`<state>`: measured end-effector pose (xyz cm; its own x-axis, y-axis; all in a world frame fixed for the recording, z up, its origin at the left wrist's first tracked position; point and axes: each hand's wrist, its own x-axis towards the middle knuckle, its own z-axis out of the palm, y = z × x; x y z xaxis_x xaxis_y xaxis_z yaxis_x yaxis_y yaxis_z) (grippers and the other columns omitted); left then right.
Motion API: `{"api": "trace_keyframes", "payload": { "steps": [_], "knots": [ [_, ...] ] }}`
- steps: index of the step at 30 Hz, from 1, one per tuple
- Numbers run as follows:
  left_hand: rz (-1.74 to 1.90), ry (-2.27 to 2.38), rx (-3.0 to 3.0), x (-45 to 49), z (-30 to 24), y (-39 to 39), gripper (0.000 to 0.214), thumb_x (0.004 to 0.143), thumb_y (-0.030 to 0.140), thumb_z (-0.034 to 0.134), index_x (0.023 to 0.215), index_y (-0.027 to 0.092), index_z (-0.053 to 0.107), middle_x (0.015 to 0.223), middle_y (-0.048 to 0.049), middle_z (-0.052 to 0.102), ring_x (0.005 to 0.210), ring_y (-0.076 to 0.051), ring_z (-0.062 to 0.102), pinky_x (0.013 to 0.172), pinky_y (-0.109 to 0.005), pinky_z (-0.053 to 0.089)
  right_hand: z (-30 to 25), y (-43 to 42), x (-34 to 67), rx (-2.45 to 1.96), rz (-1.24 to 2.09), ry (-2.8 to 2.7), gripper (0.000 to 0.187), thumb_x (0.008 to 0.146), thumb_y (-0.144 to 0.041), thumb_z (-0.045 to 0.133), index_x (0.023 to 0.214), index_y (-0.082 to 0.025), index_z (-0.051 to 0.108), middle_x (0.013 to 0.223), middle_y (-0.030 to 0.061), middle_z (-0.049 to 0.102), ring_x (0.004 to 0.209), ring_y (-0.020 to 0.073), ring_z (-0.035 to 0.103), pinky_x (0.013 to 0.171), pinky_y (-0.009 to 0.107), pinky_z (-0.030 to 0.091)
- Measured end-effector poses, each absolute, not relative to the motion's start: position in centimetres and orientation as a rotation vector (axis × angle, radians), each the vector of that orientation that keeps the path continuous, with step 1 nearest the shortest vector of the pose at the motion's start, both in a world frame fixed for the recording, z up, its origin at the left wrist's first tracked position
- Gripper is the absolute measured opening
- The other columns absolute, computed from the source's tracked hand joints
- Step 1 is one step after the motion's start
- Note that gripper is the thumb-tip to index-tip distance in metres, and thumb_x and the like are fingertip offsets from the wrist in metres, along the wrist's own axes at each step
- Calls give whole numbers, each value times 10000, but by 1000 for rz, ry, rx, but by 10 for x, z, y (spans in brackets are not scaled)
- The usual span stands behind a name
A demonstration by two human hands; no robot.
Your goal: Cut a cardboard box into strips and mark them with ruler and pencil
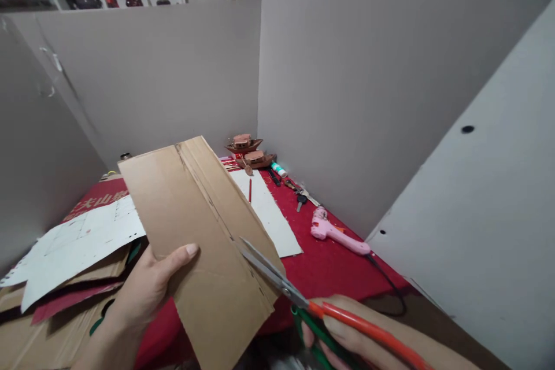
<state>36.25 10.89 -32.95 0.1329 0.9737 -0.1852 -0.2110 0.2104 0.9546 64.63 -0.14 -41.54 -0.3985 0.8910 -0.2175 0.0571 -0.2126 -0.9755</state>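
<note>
My left hand [150,289] grips a brown cardboard sheet [199,231] by its left edge, thumb on top, holding it tilted above the red table. My right hand [347,338] is closed in the handles of scissors [277,277] with one red and one green handle. Their blades lie slightly parted on the cardboard's lower right edge, near a crease running down the sheet.
A pink glue gun [336,232] with a black cord lies on the red table cover [338,269] to the right. A white sheet [271,214], a red pencil [250,191], keys [300,199] and small model boats [249,151] sit farther back. Paper and cardboard scraps [65,266] pile at left. Grey partitions surround.
</note>
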Motion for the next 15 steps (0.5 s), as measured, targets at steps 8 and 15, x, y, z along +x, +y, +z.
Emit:
{"api": "trace_keyframes", "payload": {
  "steps": [8, 15],
  "knots": [
    [991, 1119, 889, 354, -329, 111, 764, 598, 220, 841, 1309, 131, 575, 909, -127, 766, 741, -291, 727, 642, -332, 574, -389, 11, 648, -1117, 1858, -1479, 607, 888, -694, 393, 950, -128, 604, 571, -22, 503, 431, 70, 453, 486, 202, 419],
    [1019, 1105, 885, 367, -338, 104, 582, 601, 251, 848, 1144, 119, 687, 909, -136, 765, 791, -301, 727, 743, -358, 581, -403, 19, 632, -1083, 1817, -1372, 577, 877, -677, 426, 902, -137, 628, 528, -30, 512, 407, 88, 487, 481, 217, 458]
  ]
}}
